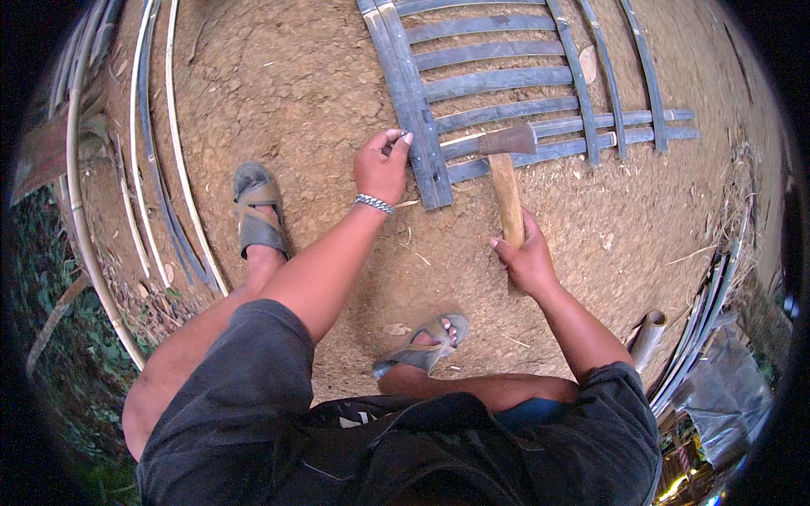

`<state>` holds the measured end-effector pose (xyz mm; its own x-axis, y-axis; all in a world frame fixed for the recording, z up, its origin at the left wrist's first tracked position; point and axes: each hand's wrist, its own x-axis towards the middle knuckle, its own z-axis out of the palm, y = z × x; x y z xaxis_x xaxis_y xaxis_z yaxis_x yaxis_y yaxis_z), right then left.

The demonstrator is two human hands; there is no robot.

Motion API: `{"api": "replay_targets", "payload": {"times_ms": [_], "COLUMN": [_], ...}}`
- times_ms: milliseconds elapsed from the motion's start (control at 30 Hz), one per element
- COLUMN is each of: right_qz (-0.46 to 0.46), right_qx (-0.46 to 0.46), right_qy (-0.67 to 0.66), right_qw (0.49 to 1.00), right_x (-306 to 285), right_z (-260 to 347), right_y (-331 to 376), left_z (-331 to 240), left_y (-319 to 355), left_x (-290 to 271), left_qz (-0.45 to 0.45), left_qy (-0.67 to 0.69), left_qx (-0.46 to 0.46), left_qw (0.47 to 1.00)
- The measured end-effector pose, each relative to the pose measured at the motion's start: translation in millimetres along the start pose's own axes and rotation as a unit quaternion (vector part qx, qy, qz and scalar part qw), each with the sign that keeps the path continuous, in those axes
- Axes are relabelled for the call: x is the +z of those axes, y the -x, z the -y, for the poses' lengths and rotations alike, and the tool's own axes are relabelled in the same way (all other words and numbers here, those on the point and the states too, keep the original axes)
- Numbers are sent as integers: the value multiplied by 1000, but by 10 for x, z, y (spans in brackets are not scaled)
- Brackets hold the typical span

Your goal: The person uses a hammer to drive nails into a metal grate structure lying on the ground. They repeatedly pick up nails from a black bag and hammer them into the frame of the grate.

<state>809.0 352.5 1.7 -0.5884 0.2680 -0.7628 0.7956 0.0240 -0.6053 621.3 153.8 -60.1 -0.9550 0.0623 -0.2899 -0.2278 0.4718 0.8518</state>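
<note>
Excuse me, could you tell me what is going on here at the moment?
A person squats on bare dirt over a slatted bamboo panel lying flat. The left hand pinches something small, too small to identify, at the panel's thick edge rail. The right hand grips the wooden handle of a hammer, whose rusty head rests on the slats. Loose bamboo strips lie at the person's left.

Hammering at a bamboo lattice on bare earth

Right hand point(527, 257) grips a hammer point(506, 169) whose head rests on the lattice point(498, 80); left hand point(382, 164) pinches the lattice's near corner.
</note>
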Motion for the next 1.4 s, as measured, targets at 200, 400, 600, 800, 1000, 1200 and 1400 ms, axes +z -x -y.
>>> {"api": "replay_targets", "payload": {"times_ms": [200, 400, 600, 800, 1000, 1200, 1400], "right_qz": [16, 44, 10, -49, -28, -23, -10], "right_qx": [-66, -58, -164, -277, -310, -280, -287], "right_qy": [60, 88, 159, 251, 314, 295, 315], "right_qw": [996, 993, 974, 926, 897, 913, 904], "right_x": [120, 204, 260, 361, 338, 335, 335], "right_z": [-202, 42, 27, 335, 387, 471, 422], "right_y": [-4, 135, 46, -117, -256, -247, -380], "left_z": [220, 247, 251, 331, 295, 270, 312], "left_y": [-77, -97, -83, -87, -75, -83, -82], "left_x": [157, 258, 264, 330, 288, 269, 274], "left_qz": [-46, -101, -95, -112, -108, -102, -92], "left_qy": [-107, -102, -96, -88, -99, -108, -112], "left_qx": [198, 214, 211, 225, 220, 211, 188], "left_qw": [973, 966, 968, 964, 965, 966, 971]}}
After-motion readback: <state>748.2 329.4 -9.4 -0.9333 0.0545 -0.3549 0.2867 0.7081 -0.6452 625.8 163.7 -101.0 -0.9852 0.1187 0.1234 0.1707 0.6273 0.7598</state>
